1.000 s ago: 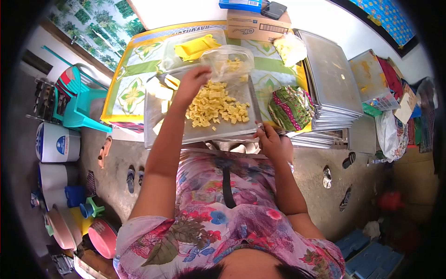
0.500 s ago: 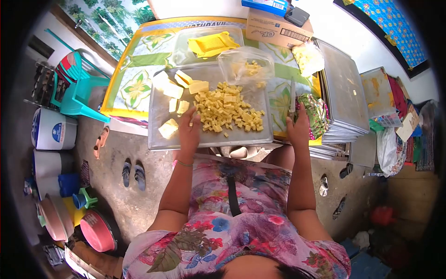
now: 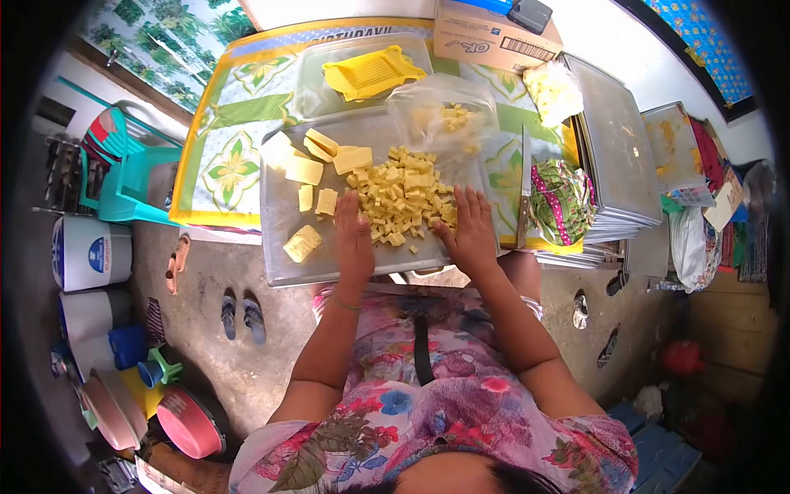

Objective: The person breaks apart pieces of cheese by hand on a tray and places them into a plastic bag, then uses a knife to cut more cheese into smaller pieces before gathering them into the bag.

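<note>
Small yellow cheese-like cubes [image 3: 403, 198] lie heaped on a grey metal tray [image 3: 309, 270]. At the pile's left edge my left hand [image 3: 352, 240] rests with fingers stretched out, touching the nearest cubes. My right hand [image 3: 472, 232] lies on the opposite side, fingers extended and thumb against the cubes. Neither hand grips anything. Larger yellow blocks [image 3: 304, 170] and a separate chunk [image 3: 303, 244] sit on the tray's left part. A clear plastic bag [image 3: 420, 103] with some cubes covers its far right corner. Right of the tray lies a long knife [image 3: 525, 185], handle towards me.
Behind the tray, a yellow slotted rack [image 3: 374, 72] sits on a clear lid. A patterned cloth bundle [image 3: 564, 202] is beside the knife. Stacked metal trays [image 3: 613, 148] stand on the right, with a cardboard box [image 3: 494, 41] and a filled bag [image 3: 553, 89] at the back.
My right hand has moved left from beside the knife handle to the pile's right side. My left hand has straightened its fingers and shifted slightly right against the cubes.
</note>
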Demonstrator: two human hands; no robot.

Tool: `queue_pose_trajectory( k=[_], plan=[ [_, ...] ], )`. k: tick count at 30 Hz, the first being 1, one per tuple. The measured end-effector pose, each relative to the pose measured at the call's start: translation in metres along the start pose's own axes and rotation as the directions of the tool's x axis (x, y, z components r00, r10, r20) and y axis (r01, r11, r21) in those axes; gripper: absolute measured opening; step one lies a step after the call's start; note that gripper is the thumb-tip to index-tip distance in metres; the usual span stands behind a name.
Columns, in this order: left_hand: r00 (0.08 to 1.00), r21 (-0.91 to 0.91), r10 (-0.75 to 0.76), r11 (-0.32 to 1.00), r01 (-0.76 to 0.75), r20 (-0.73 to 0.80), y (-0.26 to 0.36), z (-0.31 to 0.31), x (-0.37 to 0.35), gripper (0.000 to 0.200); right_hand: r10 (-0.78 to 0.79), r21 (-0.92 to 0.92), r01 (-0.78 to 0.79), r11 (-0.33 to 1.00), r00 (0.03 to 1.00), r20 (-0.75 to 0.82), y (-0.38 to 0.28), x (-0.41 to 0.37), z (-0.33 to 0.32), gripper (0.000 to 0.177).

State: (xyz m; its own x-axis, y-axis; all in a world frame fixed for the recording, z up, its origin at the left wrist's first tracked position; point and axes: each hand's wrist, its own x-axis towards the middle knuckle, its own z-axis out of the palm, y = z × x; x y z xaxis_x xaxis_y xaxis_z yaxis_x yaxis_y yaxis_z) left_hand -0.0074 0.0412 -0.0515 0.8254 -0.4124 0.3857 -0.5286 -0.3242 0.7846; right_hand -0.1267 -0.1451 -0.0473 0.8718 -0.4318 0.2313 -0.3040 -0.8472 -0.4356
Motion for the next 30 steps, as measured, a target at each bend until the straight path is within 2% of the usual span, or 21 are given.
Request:
queue_pose_trajectory(
  k=[2,3,5,8,12,14,15,17,18,19,21,22,23,25,27,30],
  plan=[
    [1.0,-0.004,0.015,1.0,-0.015,0.0,0.005,0.008,0.0,0.051,0.006,0.156,-0.002,0.988,1.0,-0.027,-0.002,0.006,0.0,0.066],
    [1.0,-0.011,0.018,1.0,-0.018,-0.003,0.007,0.012,-0.001,0.05,0.003,0.292,0.004,0.956,1.0,-0.023,-0.002,0.009,-0.001,0.065],
    [1.0,-0.041,0.015,0.999,-0.015,-0.009,0.01,0.017,-0.004,0.05,-0.007,0.544,0.014,0.839,1.0,-0.016,-0.002,0.014,-0.004,0.062],
    [1.0,-0.128,-0.021,0.992,0.018,-0.022,0.01,0.016,-0.004,0.049,0.019,0.633,0.039,0.773,0.996,-0.084,0.005,0.017,-0.009,0.059],
    [0.995,-0.203,-0.086,0.976,0.077,-0.039,0.002,0.012,0.002,0.048,-0.022,0.43,0.048,0.901,0.998,-0.066,0.016,0.016,-0.008,0.061],
    [0.995,-0.156,-0.093,0.984,0.085,-0.042,-0.004,0.013,0.005,0.047,-0.011,0.366,0.015,0.93,1.0,-0.013,0.012,0.014,-0.003,0.062],
    [0.996,-0.048,-0.081,0.996,0.079,-0.041,-0.003,0.015,0.008,0.047,-0.026,0.355,0.032,0.934,0.999,-0.02,0.009,0.014,0.001,0.062],
    [0.994,0.039,-0.11,0.993,0.11,-0.008,0.003,0.021,0.011,0.046,-0.059,0.333,0.068,0.94,0.998,-0.036,0.004,0.019,0.008,0.064],
    [0.992,0.084,-0.124,0.989,0.123,0.005,0.009,0.023,0.013,0.045,-0.039,0.394,0.053,0.918,0.998,-0.042,0.002,0.023,0.008,0.063],
    [0.981,-0.092,-0.191,0.978,0.188,-0.026,0.014,0.024,0.015,0.045,-0.019,0.456,0.038,0.889,0.999,-0.046,0.001,0.027,0.008,0.063],
    [0.942,-0.434,-0.333,0.856,0.281,-0.047,0.028,0.026,0.019,0.045,0.037,0.582,-0.003,0.813,0.998,-0.046,-0.003,0.035,0.008,0.062],
    [0.875,-0.665,-0.483,0.651,0.366,0.009,0.039,0.025,0.024,0.047,0.071,0.644,-0.027,0.765,0.997,-0.043,-0.004,0.04,0.008,0.061],
    [0.793,-0.833,-0.6,0.38,0.402,0.109,0.051,0.024,0.03,0.048,0.106,0.702,-0.05,0.711,0.994,-0.038,-0.005,0.044,0.009,0.06],
    [0.783,-0.926,-0.608,0.207,0.316,0.132,0.046,0.035,0.029,0.049,0.162,0.852,-0.08,0.517,0.987,-0.005,-0.003,0.054,0.023,0.057],
    [0.901,-0.885,-0.428,0.444,0.14,-0.073,0.022,0.058,0.021,0.045,0.189,0.943,-0.113,0.313,0.98,0.054,-0.004,0.06,0.029,0.055],
    [0.901,-0.939,-0.432,0.323,0.121,-0.033,0.023,0.068,0.024,0.053,0.18,0.987,-0.158,0.037,0.972,0.149,-0.011,0.067,0.026,0.053]
  ],
)
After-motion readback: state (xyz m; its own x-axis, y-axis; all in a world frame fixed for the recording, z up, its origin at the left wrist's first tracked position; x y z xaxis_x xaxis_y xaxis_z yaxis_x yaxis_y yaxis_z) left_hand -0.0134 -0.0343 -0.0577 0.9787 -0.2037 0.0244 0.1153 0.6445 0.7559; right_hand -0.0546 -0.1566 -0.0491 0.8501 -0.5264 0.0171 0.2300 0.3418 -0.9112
